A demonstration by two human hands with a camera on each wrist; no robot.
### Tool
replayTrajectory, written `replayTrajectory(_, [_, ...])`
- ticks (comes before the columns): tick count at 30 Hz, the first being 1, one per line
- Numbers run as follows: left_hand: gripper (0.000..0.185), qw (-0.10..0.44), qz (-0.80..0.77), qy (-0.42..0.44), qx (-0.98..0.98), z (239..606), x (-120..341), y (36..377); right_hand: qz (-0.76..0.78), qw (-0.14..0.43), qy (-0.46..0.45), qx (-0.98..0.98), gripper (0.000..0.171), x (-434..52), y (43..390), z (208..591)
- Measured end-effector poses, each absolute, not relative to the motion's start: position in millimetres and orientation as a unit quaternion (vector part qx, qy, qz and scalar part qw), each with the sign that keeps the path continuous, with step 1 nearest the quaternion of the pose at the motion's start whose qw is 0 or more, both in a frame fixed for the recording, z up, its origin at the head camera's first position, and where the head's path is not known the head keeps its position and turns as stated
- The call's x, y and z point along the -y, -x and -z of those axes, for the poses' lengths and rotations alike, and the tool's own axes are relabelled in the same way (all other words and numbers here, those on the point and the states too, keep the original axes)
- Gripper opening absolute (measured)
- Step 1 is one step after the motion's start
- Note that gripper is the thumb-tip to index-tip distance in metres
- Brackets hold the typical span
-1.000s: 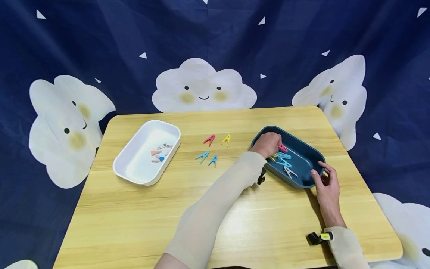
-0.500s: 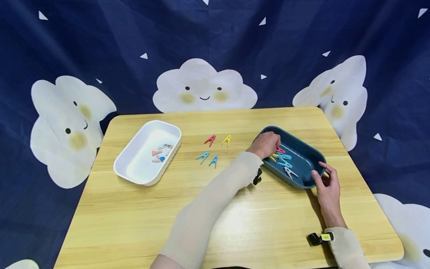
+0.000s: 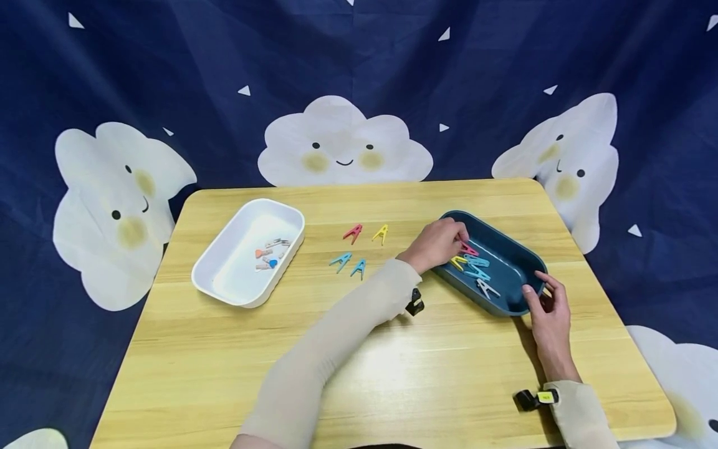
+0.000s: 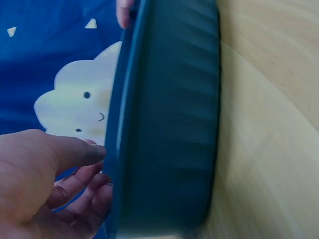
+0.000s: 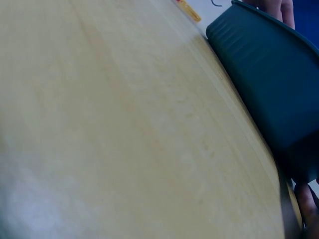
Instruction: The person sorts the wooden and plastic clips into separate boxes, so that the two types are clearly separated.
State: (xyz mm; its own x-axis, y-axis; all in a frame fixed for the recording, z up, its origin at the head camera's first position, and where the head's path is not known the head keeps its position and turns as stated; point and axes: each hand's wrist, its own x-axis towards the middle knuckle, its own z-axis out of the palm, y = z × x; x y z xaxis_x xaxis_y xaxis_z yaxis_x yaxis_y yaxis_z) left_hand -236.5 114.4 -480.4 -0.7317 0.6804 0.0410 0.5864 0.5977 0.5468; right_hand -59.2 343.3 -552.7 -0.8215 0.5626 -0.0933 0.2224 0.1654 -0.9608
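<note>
The left hand [image 3: 433,244] reaches over the left end of a dark teal plastic bin [image 3: 507,249]. In the left wrist view its fingers [image 4: 94,194] are loosely bent beside the rim, thumb apart from them, and nothing shows between them. Close by its fingertips a red clothespin [image 3: 469,249] lies in the bin. A yellow clothespin [image 3: 457,262], blue clothespins [image 3: 477,272] and a white clothespin [image 3: 487,288] lie there too. At the bin's right end, the right hand [image 3: 550,321] grips the corner rim, thumb and fingers round it. The bin's wall hides part of that hand in the right wrist view.
On the left of the wooden table [image 3: 224,374] stands a white bin [image 3: 224,255] with several small wooden clothespins. Between the bins lie a red clothespin [image 3: 353,233], a yellow clothespin [image 3: 381,234] and two blue clothespins [image 3: 341,261]. A cloud-patterned curtain [image 3: 392,56] hangs behind.
The left hand and forearm have drawn back to the left, so more of the red clothespin in the teal bin shows. The right hand keeps its hold on the rim.
</note>
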Motion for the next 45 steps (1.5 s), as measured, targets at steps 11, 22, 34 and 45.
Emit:
replayTrajectory(11, [0.024,0.086,-0.339,-0.334,-0.875,475.7,-64.8,232.3,-0.580,0.135,0.265,0.759,0.052,-342.6,58.4,552.9])
replayTrajectory(22, [0.026,0.090,-0.347,-0.270,-0.894,496.9,3.7,226.4,-0.599,0.154,0.260,0.742,0.050,-343.4,59.9,553.4])
replayTrajectory(34, [0.023,0.075,-0.356,-0.206,-0.909,520.1,64.1,218.0,-0.598,0.160,0.263,0.740,0.051,-344.5,60.9,555.5])
replayTrajectory(45, [0.026,0.049,-0.345,-0.156,-0.924,530.6,97.5,210.5,-0.603,0.160,0.262,0.737,0.051,-343.5,62.9,555.2])
